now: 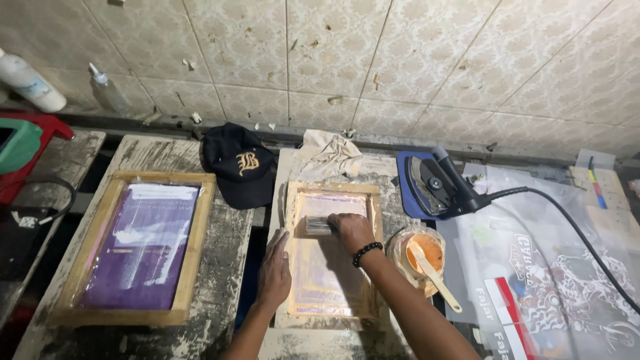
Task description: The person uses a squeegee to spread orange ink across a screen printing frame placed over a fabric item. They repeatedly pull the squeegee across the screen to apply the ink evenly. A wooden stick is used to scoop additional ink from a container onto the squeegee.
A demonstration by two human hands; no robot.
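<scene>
Nearest the camera, two bare forearms reach up from the bottom edge onto a small wooden screen-printing frame (331,253) lying flat on a paint-scuffed wooden bench (220,267).

At the far left a black cable (57,200) curls over a dark gap beside a red and green plastic thing that is cut off by the edge. Above it, against the tiled wall, lean a white bottle (30,83) and a clear squeeze bottle (107,90). Next comes a larger wooden frame (133,247) with a purple mesh, lying flat and untouched. A black cap (240,167) with a gold letter sits between the two frames, further back.

The left hand (275,267) lies flat and open, fingers together, pressing the left rail of the small frame. The right hand (352,230), with a black bead bracelet (367,252) at the wrist, is closed over a squeegee (319,225) set across the upper part of the mesh; its blade looks to be touching the screen, though the hand hides part of it. A crumpled cloth (328,155) lies behind the frame.

To the right stands a tub of orange ink (421,252) with a pale spatula (435,275) resting in it. Behind it lies a black clothes iron (440,181) on a blue pad, its cord running right over clear printed film sheets (553,267).
</scene>
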